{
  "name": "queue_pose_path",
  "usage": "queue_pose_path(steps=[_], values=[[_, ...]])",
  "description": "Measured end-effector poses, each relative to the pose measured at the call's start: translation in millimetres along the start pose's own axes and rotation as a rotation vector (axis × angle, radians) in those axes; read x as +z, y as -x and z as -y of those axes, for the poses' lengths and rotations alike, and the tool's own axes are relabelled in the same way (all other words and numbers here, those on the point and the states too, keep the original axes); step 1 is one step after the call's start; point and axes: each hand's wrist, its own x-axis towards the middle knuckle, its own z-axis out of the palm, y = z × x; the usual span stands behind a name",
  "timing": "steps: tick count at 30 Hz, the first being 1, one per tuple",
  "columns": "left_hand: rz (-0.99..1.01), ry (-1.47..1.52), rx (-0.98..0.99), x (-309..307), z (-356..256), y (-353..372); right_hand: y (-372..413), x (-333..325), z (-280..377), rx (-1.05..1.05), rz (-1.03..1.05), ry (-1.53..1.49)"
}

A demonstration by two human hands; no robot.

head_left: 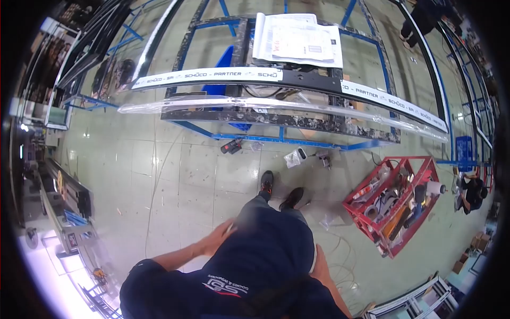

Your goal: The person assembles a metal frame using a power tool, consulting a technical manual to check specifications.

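Note:
My left hand (217, 237) hangs by my left hip, against the dark shirt (265, 242); its fingers are partly hidden and blurred, with a small pale patch beside them. My right hand (320, 266) is at my right side, its fingers mostly covered by the shirt. Whether either one holds anything does not show. Ahead of me, a black frame profile (313, 81) with white printed tape lies across a blue and black work stand (212, 114). A long strip in clear plastic wrap (297, 109) runs along its near side. Both hands are well apart from these.
Papers (303, 42) lie on the stand. On the floor are a black and red power tool (231, 146), a white packet (295, 157) and another tool (324, 158). A red toolbox (393, 204) stands to the right. Another person (472, 192) crouches at far right.

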Motion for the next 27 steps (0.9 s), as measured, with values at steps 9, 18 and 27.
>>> queue_pose_path(steps=[9, 18, 27], values=[[-0.375, 0.501, -0.002, 91, 15, -29, -54, -16, -10, -0.715, 0.016, -0.089], [-0.492, 0.57, 0.096, 114, 28, -40, -69, -1, -56, -0.812, -0.092, -0.242], [-0.497, 0.57, 0.101, 128, 31, -43, -49, 0, -66, -0.783, -0.146, -0.248]])
